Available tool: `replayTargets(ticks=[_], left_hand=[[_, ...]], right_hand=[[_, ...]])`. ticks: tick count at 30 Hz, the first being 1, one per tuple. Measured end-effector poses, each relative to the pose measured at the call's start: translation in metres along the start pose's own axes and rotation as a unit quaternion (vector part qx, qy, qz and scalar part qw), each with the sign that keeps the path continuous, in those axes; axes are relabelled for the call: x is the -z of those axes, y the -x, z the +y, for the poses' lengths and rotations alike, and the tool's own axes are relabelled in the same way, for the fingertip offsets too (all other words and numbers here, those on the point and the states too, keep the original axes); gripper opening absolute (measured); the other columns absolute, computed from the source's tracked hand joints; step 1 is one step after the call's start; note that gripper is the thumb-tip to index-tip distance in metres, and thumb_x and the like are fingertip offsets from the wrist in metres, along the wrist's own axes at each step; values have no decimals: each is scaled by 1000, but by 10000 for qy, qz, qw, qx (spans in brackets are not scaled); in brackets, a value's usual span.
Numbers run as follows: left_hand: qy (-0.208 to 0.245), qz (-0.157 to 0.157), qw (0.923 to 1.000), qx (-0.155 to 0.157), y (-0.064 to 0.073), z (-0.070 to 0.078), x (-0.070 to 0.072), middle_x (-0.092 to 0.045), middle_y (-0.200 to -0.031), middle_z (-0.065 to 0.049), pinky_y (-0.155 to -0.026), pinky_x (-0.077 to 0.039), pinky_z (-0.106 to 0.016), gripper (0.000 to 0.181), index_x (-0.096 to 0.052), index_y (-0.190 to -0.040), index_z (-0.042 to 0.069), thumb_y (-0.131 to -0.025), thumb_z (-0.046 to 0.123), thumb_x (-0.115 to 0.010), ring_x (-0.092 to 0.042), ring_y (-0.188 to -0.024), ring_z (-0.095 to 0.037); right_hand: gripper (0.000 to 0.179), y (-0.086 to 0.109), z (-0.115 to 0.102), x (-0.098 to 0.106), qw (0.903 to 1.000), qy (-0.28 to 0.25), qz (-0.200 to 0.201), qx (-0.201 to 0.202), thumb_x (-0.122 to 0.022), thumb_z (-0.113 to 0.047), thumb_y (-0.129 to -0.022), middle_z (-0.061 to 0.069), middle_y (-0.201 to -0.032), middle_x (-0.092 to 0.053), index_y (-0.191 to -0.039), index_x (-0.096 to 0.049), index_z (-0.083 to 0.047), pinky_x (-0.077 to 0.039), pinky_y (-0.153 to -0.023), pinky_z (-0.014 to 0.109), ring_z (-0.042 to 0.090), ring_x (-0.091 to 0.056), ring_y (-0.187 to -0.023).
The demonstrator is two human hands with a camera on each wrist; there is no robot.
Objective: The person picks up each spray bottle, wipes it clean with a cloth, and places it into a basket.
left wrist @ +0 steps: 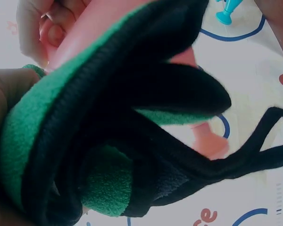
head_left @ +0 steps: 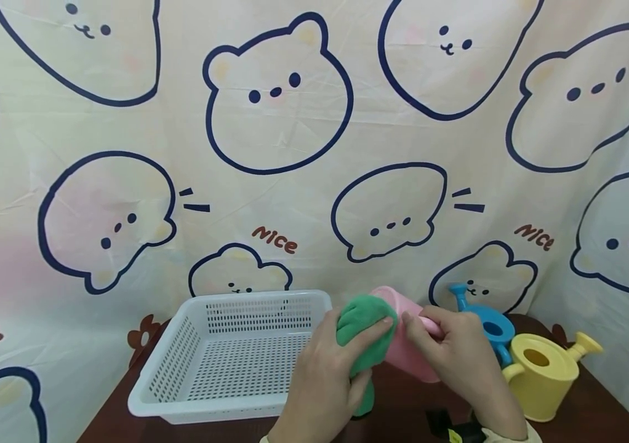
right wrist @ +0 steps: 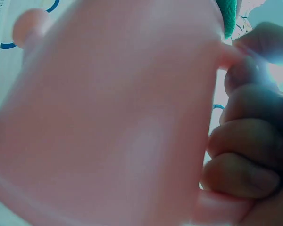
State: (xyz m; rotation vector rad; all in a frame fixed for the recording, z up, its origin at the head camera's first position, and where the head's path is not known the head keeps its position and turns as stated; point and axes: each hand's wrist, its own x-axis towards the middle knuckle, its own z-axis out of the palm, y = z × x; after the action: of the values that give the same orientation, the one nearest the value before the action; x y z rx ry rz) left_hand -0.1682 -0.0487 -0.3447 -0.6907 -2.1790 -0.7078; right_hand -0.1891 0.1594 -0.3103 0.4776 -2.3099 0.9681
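My left hand (head_left: 317,384) grips a bunched green cloth (head_left: 367,329) with black edging, pressed to the top of a pink watering can (head_left: 411,351). One end of the cloth hangs below the hand. Its black underside and trim fill much of the left wrist view, with the can's pink spout end (left wrist: 210,141) behind. My right hand (head_left: 461,347) holds the can by its handle, fingers (right wrist: 240,136) curled round it in the right wrist view. The can is tilted, and its body (right wrist: 113,113) fills most of that view.
A white perforated basket (head_left: 151,403) stands on the dark brown table at the left. Blue (head_left: 494,323) and yellow (head_left: 547,381) watering cans stand at the right, close by my right forearm. A small black item (head_left: 461,431) lies near the front. A curtain with cartoon bears hangs behind.
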Motion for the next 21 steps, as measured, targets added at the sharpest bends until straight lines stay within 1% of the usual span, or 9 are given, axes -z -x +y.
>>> replayTargets(ticks=[2,4,7,9,10,13,16,21], left_hand=[[92,-74,9999,90,0,0,1,-59,-141,-8,-91,-63,-46,71,-62,-142,46,-84,12,-84,-65,-119,-22],[186,-173,9995,185,0,-1,1,-59,-141,-9,-91,-63,-47,72,-62,-143,46,-83,12,-83,-66,-118,-22],[298,-324,9985,333,1,-1,3,-60,-137,-7,-90,-64,-45,74,-59,-145,47,-84,13,-82,-65,-109,-18],[338,-418,9977,407,1,-2,5,-60,-134,-6,-89,-64,-43,74,-57,-147,47,-85,14,-81,-62,-103,-14],[367,-447,9974,441,2,-2,5,-60,-134,-5,-89,-63,-42,75,-56,-148,48,-85,14,-81,-61,-102,-13],[394,-528,9962,566,2,-2,6,-60,-133,-5,-90,-63,-42,76,-55,-149,48,-86,14,-80,-60,-102,-13],[361,-622,9947,736,2,-2,7,-61,-130,-6,-87,-64,-41,76,-56,-149,48,-86,14,-80,-59,-100,-14],[240,-724,9928,923,0,-2,7,-61,-127,-8,-82,-62,-36,76,-56,-148,48,-85,12,-80,-58,-98,-14]], right_hand=[[41,1,0,0,9998,2,203,-2,-72,-19,-98,-11,-53,-34,-62,-53,-18,-31,-41,20,2,-39,-45],[43,1,0,0,9991,12,430,14,-73,-19,-97,-11,-52,-34,-61,-51,-18,-31,-41,21,3,-40,-45],[42,1,0,1,9973,42,734,27,-74,-19,-96,-11,-51,-36,-60,-51,-18,-32,-40,22,3,-42,-46],[41,1,-1,1,9961,28,877,38,-74,-19,-96,-11,-51,-37,-60,-54,-19,-33,-41,21,3,-43,-47],[39,1,-1,1,9957,29,928,62,-75,-19,-95,-11,-51,-38,-61,-56,-19,-34,-41,21,3,-44,-47],[32,1,-1,0,9954,-28,956,107,-76,-17,-94,-12,-51,-42,-65,-64,-19,-36,-42,21,3,-46,-49],[24,2,0,0,9960,-47,874,160,-77,-16,-92,-13,-52,-44,-70,-70,-17,-36,-42,21,2,-45,-49],[15,4,4,-1,9973,-117,650,323,-79,-12,-89,-12,-53,-41,-77,-74,-17,-34,-42,21,2,-42,-50]])
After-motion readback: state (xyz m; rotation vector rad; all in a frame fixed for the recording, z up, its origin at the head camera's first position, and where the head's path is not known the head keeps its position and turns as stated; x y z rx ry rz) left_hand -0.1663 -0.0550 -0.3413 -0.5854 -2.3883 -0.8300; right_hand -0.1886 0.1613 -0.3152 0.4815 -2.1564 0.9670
